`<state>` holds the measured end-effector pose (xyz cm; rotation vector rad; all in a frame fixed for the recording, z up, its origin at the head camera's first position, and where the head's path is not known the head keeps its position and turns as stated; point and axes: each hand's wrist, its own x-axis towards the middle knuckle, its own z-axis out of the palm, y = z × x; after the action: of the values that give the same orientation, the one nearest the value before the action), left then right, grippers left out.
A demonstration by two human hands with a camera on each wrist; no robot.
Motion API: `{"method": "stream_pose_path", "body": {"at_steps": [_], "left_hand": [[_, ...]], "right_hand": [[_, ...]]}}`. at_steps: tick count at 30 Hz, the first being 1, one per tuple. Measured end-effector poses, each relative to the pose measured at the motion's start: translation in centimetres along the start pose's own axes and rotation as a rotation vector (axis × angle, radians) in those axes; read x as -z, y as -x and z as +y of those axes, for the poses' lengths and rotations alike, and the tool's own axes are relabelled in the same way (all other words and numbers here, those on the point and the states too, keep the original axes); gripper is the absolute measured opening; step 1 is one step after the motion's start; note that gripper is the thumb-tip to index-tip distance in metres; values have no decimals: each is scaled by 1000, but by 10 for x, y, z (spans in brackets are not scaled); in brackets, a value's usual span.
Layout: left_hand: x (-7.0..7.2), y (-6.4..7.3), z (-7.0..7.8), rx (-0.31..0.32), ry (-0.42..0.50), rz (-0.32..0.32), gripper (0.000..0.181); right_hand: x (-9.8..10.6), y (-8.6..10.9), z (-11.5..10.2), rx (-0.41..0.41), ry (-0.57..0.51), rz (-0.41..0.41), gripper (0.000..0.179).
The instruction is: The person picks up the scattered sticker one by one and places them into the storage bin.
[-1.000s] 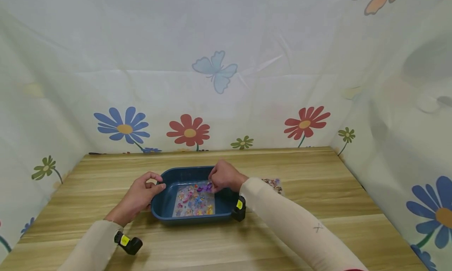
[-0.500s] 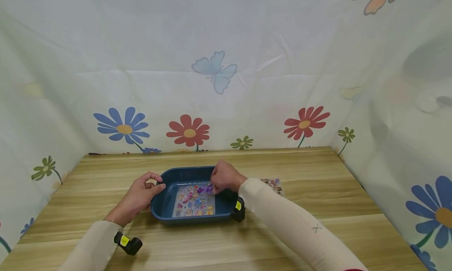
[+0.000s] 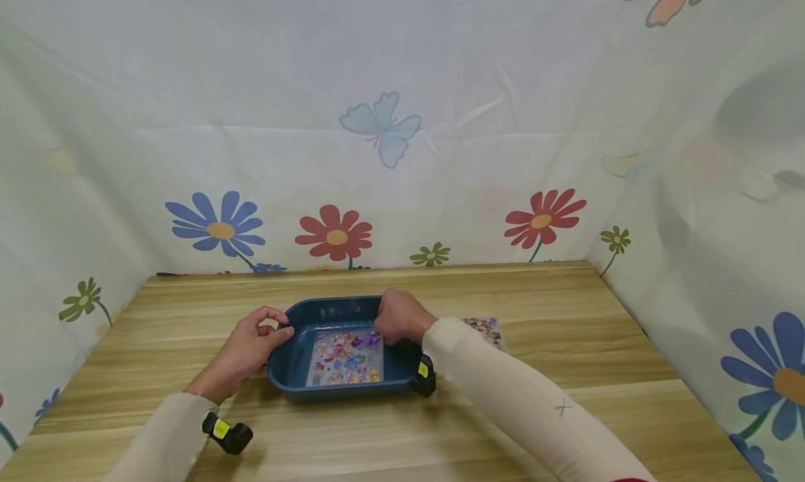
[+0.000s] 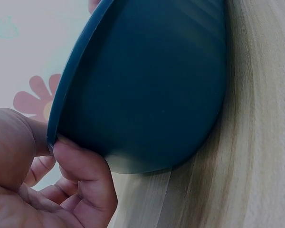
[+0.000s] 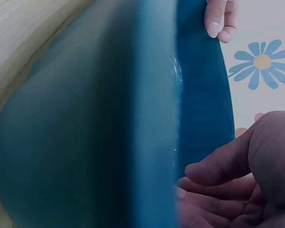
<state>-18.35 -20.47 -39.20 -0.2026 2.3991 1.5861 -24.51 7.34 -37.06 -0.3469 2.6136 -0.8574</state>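
Note:
A dark blue-green plastic tub [image 3: 339, 390] with rounded corners sits on the table. My left hand [image 3: 251, 342] grips its left rim, fingers on both sides of the wall, as the left wrist view shows. Inside the tub lies a clear sheet [image 3: 327, 378] covered in colourful cartoon figures. My right hand [image 3: 402, 317] reaches over the right side into the tub, fingers curled down at the sheet's far right corner. In the right wrist view, the tub wall [image 5: 85, 123] partly hides those fingertips; I cannot tell whether they pinch the sheet.
A second small piece with a dense multicoloured pattern [image 3: 486, 330] lies on the table, partly behind the right sleeve [image 3: 503, 377]. The wooden table [image 3: 547, 307] ends at a flower-printed white curtain [image 3: 440, 181] at the back and sides. Each wrist carries a black camera.
My right hand has moved slightly down, and the sheet's far right corner with its purple figure sits a little lower. My left hand has stayed at the rim.

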Motion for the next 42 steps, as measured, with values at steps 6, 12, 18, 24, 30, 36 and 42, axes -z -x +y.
{"method": "stream_pose_path", "body": {"at_steps": [6, 12, 18, 24, 30, 36, 42], "left_hand": [[-2, -1, -1, -6, 8, 2, 28], [-1, -2, -3, -5, 7, 2, 29], [-1, -2, -2, -7, 2, 0, 30], [-2, -1, -2, -14, -2, 3, 30], [-2, -2, -4, -14, -3, 7, 32], [-2, -4, -5, -10, -8, 13, 33], [-3, -4, -6, -13, -4, 11, 32]], "right_hand": [[3, 4, 1, 25, 88, 22, 55], [10, 10, 1, 28, 28, 14, 42], [18, 14, 4, 3, -144, -9, 17], [24, 17, 9, 21, -257, -31, 21], [30, 21, 14, 44, -347, -50, 18], [41, 24, 23, 52, -457, -71, 14], [52, 27, 33, 27, -530, -88, 16]]}}
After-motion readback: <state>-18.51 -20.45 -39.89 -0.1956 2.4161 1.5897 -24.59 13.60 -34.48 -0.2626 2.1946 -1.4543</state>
